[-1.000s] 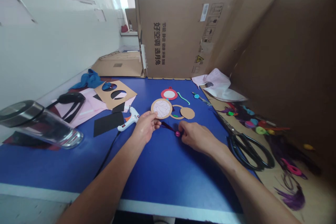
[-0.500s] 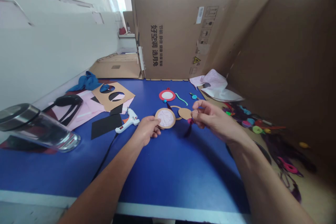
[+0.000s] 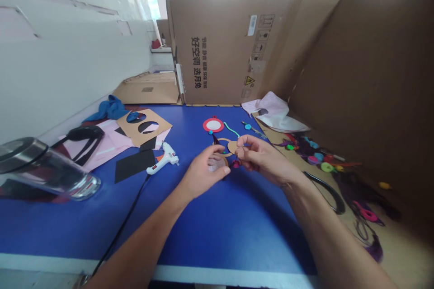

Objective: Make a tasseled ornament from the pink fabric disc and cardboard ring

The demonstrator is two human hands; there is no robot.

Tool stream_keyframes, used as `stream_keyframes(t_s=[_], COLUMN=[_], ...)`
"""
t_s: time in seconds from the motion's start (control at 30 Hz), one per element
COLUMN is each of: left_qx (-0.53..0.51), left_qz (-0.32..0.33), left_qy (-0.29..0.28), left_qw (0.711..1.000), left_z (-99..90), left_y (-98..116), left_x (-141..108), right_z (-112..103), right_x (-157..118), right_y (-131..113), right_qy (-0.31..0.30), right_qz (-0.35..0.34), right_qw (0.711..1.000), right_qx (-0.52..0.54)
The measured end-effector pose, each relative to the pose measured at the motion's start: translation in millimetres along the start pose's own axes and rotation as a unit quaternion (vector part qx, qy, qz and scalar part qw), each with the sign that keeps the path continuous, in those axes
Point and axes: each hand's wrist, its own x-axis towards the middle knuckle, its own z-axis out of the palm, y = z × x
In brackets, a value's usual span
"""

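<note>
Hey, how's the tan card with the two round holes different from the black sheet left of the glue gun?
The tan card has two round holes; the black sheet shows none. The card lies over pink paper, while the black sheet sits directly on the blue table. Both are thin, flat pieces.

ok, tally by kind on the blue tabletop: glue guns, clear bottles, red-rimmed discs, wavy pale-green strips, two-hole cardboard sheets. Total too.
glue gun: 1
clear bottle: 1
red-rimmed disc: 1
wavy pale-green strip: 1
two-hole cardboard sheet: 1
Total: 5
</note>
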Motion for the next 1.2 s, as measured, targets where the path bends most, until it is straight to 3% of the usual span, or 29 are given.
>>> stream_keyframes(t_s=[0.07,0.2,0.43,0.63,0.97,1.2], left_qx=[-0.117,-0.206,-0.204,-0.186,-0.148,-0.123], left_qz=[-0.001,-0.048,-0.125,-0.144,-0.135,-0.091], left_qy=[-0.043,-0.038,-0.035,0.038,0.057,0.023], left_qw=[0.992,0.977,0.97,0.971,0.978,0.988], left_z=[7.8,13.8,11.1,8.2,7.9,10.3], left_y=[0,-1,4,2,2,-3], left_x=[0,0,-2,0,1,-1], right_z=[5,10,11,1,12,6], right_x=[2,4,7,10,9,9], right_y=[4,9,15,18,18,16], right_qy=[-0.004,-0.008,0.001,0.059,0.015,0.05], right_qz=[0.0,-0.005,-0.001,-0.009,-0.013,-0.082], right_qw=[1.0,1.0,1.0,0.992,0.985,0.974], right_qx=[0.009,0.008,-0.003,-0.111,-0.172,-0.206])
